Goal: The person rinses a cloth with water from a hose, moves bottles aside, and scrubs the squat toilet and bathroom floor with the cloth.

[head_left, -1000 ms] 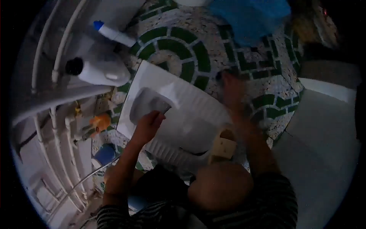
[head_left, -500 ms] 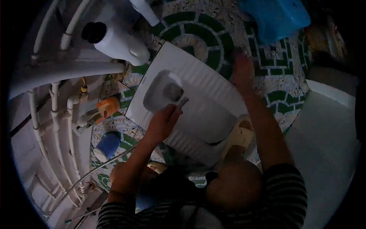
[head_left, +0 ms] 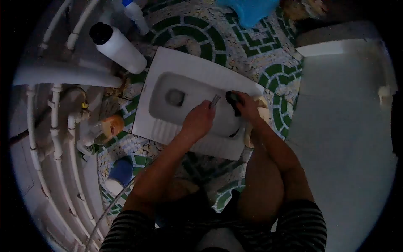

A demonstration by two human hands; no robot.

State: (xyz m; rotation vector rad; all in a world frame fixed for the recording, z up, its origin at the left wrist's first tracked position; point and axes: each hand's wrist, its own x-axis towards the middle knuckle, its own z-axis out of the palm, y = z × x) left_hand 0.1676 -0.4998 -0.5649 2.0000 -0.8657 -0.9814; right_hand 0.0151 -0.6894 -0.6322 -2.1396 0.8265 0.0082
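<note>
My left hand (head_left: 200, 119) is closed on a small grey tube-like nozzle (head_left: 215, 101), held over the basin of the white squat toilet (head_left: 191, 57). A thin hose (head_left: 112, 204) runs up along the left forearm. My right hand (head_left: 247, 107) grips a dark brush-like object (head_left: 232, 102) just to the right of the nozzle, also above the basin. The dark object's exact shape is hard to make out. The drain hole (head_left: 174, 98) shows at the basin's left end.
A white bottle with a black cap (head_left: 119, 48), an orange-labelled bottle (head_left: 112, 126) and a blue-and-white container (head_left: 120, 173) stand left, near wall pipes (head_left: 56, 113). A blue plastic bag (head_left: 253, 10) lies at the top. A pale slab (head_left: 336, 122) is on the right.
My right hand has come from the floor beyond the toilet to above the basin, now visibly with the dark object. My left hand has moved right with the nozzle. The view has shifted.
</note>
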